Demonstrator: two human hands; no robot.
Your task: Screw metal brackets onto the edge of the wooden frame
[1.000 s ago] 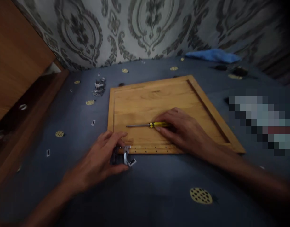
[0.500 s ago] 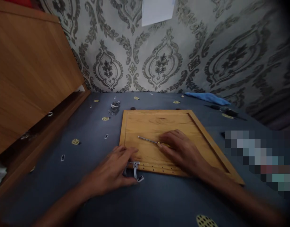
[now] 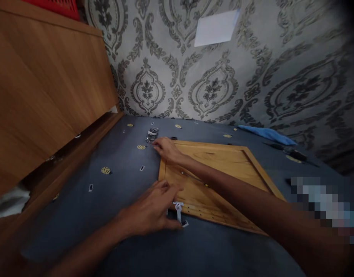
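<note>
A wooden cabinet door panel (image 3: 223, 165) lies flat on a blue patterned cloth (image 3: 122, 200). At the panel's near left corner my left hand (image 3: 153, 209) is closed around a metal hinge (image 3: 179, 212) and holds it against the panel's edge. My right hand (image 3: 167, 148) stretches across the panel to its far left corner, fingers extended toward a small pile of metal hinges (image 3: 152, 134), and holds nothing I can see. A yellow-handled screwdriver (image 3: 194, 179) lies on the panel, mostly hidden under my right forearm.
A wooden cabinet (image 3: 44, 96) stands at the left. Patterned wallpaper with a white paper sheet (image 3: 215, 27) lies behind. A blue cloth (image 3: 266, 133) and dark tools (image 3: 292, 153) lie at the far right. Small screws or fittings dot the blue cloth.
My right hand has left the screwdriver on the panel and reached to the far left corner near the hinge pile. The view has tilted up. My left hand stays on the hinge.
</note>
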